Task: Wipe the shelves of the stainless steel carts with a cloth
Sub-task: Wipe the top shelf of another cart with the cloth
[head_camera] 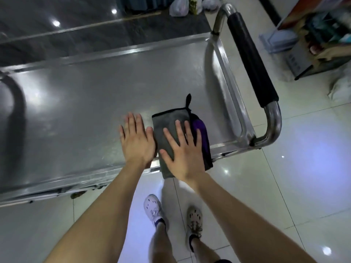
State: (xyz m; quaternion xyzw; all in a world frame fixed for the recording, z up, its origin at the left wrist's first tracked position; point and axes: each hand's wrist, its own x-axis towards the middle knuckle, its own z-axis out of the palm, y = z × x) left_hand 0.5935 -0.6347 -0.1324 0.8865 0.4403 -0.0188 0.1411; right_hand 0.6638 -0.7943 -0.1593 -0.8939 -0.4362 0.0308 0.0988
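Observation:
A folded grey cloth (pixel 167 122) with black trim and a purple underside lies on the top shelf (pixel 79 111) of a stainless steel cart, near its right front corner, hanging slightly over the front rim. My right hand (pixel 182 150) lies flat on the cloth with fingers spread and straight. My left hand (pixel 135 141) rests flat on the bare steel just left of the cloth, its thumb side touching the cloth's edge. The shelf surface is shiny with light reflections.
The cart's tubular handle (pixel 250 59) with a black foam grip rises at the right end. A second steel surface (pixel 66 21) stands behind the cart. Plastic bags (pixel 182 6) lie on the tiled floor at the back; boxes and clutter (pixel 319 40) sit at the right. My feet (pixel 171 211) stand below.

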